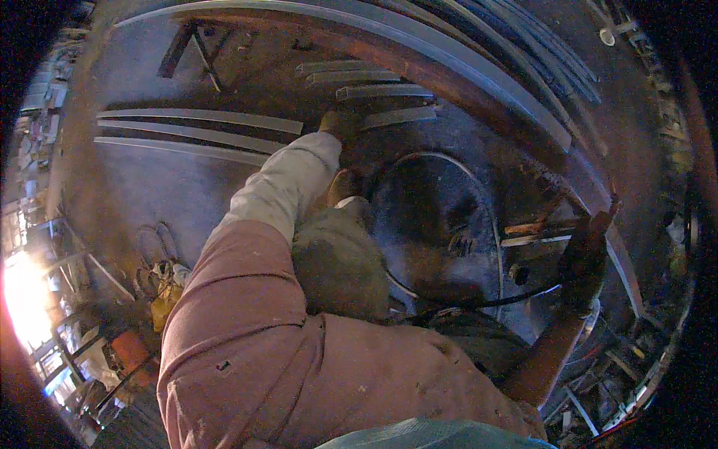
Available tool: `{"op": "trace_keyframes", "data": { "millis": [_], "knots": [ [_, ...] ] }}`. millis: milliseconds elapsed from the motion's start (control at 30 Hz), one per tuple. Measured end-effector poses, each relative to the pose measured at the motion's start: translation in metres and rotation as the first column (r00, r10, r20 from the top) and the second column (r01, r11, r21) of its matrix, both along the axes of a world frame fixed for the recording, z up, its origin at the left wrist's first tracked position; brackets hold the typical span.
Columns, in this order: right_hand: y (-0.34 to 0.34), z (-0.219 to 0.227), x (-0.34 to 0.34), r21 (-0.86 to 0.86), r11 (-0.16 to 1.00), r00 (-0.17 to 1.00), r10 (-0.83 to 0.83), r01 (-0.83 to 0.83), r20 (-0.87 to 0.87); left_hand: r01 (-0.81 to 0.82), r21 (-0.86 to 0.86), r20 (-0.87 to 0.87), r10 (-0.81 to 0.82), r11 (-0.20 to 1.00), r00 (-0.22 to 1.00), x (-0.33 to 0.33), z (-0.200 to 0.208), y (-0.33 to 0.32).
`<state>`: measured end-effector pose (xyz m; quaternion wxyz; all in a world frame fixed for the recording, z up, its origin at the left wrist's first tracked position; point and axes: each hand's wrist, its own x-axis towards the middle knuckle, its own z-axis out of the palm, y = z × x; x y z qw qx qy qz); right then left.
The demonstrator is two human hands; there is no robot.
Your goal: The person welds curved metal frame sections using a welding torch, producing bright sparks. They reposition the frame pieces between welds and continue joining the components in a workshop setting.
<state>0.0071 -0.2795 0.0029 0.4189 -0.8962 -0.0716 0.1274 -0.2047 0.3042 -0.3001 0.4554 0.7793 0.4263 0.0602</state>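
My right hand [588, 251] reaches up the right side, dark in shadow, at the edge of a long metal beam [523, 108]. Its visible fingers look stretched out and apart against the beam. A black cable [516, 299] runs to near its wrist. A pink sleeve with a white lower part stretches away on the left. Where it ends, my left hand [340, 123] shows as a small brown shape beside short metal bars [383, 91]. Its fingers cannot be made out. Long flat strips [198, 123] lie to its left.
A hoop of pale tubing [482, 187] lies on the dark floor. More long bars [553, 49] run along the far right. Cluttered frames and an orange-red object [133, 353] stand at the lower left, near a yellow bundle [164, 303]. Bright light enters at the left edge.
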Motion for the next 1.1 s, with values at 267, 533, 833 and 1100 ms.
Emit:
{"op": "trace_keyframes", "data": {
  "millis": [267,533,833,1100],
  "knots": [
    [0.069,0.030,-0.021,-0.547,0.836,0.977,0.137,-0.026,0.162,-0.040,0.035,-0.096,0.043,0.999,0.994,-0.017,-0.031,0.033],
    [0.063,0.009,-0.030,-0.600,0.796,0.827,0.393,-0.087,0.402,0.070,-0.051,-0.117,-0.076,0.996,0.990,0.017,-0.048,0.064],
    [0.015,0.002,-0.025,-0.384,0.923,0.955,0.143,-0.034,0.259,0.004,0.117,-0.075,0.005,0.993,0.997,0.023,-0.039,0.045],
    [-0.027,0.025,-0.045,-0.564,0.826,0.920,0.233,-0.015,0.316,-0.088,0.368,0.083,0.061,0.926,0.995,0.027,-0.043,0.047]
  ]
}}
